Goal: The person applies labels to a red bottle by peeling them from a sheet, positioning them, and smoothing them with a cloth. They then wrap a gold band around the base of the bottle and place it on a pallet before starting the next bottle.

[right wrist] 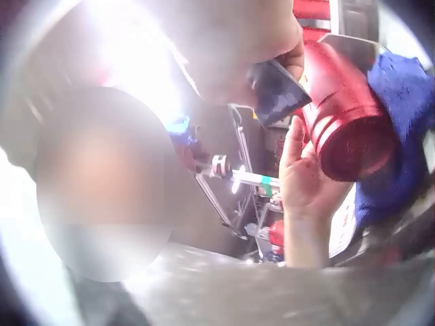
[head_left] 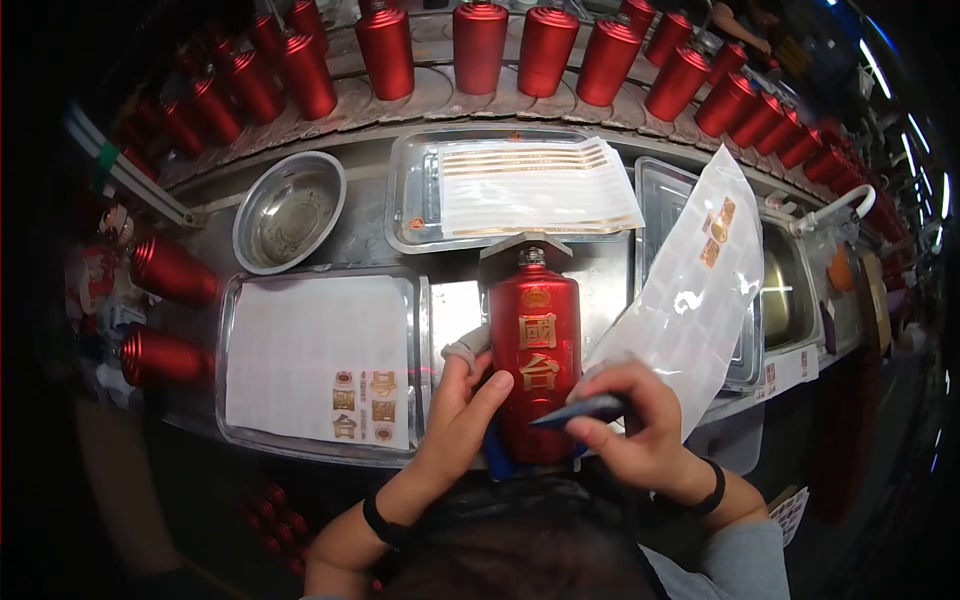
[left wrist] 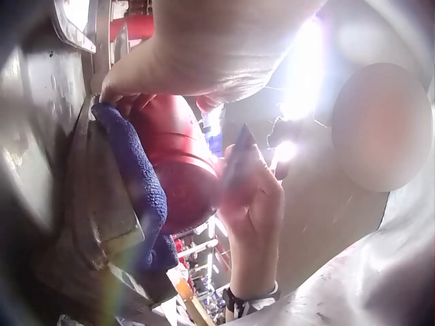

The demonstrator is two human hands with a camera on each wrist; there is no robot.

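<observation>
A red metallic bottle [head_left: 520, 410] with gold characters down its front lies on a stand before me, neck pointing away. My left hand [head_left: 458, 425] grips its left side, thumb along the front; a pale wrap covers one fingertip. Between the thumb and fingers of my right hand [head_left: 645, 425] is a dark, flat, blade-like scraper [head_left: 580, 410], its tip over the bottle's lower front. The right wrist view shows the scraper's [right wrist: 280, 95] broad dark face close to the bottle [right wrist: 357, 129]. Under the bottle lies a blue cloth [left wrist: 139, 183], seen in the left wrist view.
A tray [head_left: 225, 420] on the left bears a sheet of gold decals. Behind are a metal bowl [head_left: 245, 250] and another tray [head_left: 400, 215] with gold-striped sheets. A translucent decal sheet [head_left: 700, 290] lies to the right. Several red bottles [head_left: 385, 55] line the conveyor [head_left: 430, 90].
</observation>
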